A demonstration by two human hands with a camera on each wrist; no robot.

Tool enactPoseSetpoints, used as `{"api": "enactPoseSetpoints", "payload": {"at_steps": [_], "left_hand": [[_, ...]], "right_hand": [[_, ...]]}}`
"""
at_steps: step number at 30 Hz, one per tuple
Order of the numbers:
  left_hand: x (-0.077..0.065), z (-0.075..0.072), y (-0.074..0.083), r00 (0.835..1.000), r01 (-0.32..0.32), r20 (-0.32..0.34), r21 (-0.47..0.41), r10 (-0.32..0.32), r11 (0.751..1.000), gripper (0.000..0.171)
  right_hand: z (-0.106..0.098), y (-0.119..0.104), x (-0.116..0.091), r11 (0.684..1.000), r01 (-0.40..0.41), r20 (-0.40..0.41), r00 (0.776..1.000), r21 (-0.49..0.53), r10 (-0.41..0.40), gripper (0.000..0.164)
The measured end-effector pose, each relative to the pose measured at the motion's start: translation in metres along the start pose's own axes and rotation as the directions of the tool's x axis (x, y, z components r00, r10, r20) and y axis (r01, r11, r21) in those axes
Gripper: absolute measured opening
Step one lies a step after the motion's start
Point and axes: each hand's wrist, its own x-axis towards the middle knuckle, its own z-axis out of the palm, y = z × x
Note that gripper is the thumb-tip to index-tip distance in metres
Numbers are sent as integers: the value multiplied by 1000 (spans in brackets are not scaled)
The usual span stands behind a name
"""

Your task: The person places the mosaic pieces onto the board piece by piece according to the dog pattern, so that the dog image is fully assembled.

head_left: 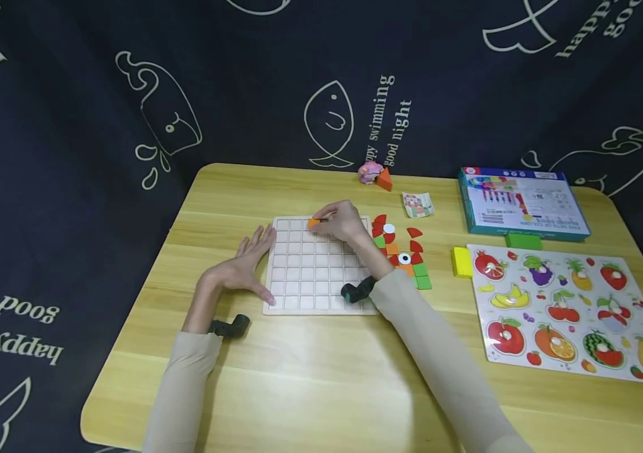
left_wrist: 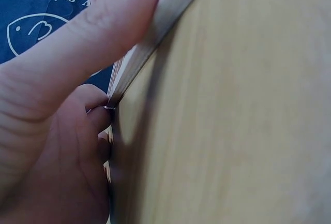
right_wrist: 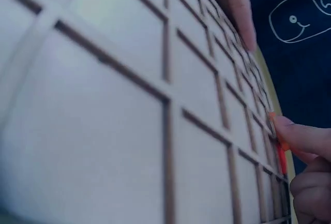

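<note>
A pale wooden grid board (head_left: 307,284) with square cells lies on the table. My left hand (head_left: 240,267) rests along its left edge with the fingers spread, the thumb by the near left corner; the left wrist view shows this thumb (left_wrist: 98,40) against the board's side. Over the far row of cells, my right hand (head_left: 345,221) pinches a small orange tile (head_left: 313,223) between thumb and fingertips. In the right wrist view a red piece (right_wrist: 282,160) shows just below the orange tile (right_wrist: 279,131), close to the fingers and partly hidden by them.
Right of the board lie red, green and orange pieces (head_left: 421,269) and white discs (head_left: 404,258). A picture card (head_left: 418,205), pink figure (head_left: 369,172) and orange triangular block (head_left: 385,180) are behind. Farther right are a fruit puzzle (head_left: 565,308), box (head_left: 525,204), yellow block (head_left: 461,262) and green block (head_left: 523,241).
</note>
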Motion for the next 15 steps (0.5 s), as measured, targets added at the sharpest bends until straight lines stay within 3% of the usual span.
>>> {"api": "enactPoseSetpoints", "payload": {"at_steps": [8, 15], "left_hand": [[-1, -1, 0, 1000, 6, -13, -3, -6, 1000, 152], [0, 1, -1, 1000, 9, -6, 1, -9, 1000, 152]], "right_hand": [[8, 4, 9, 999, 31, -49, 998, -11, -32, 24], [13, 4, 10, 999, 39, -23, 999, -19, -39, 21]]}}
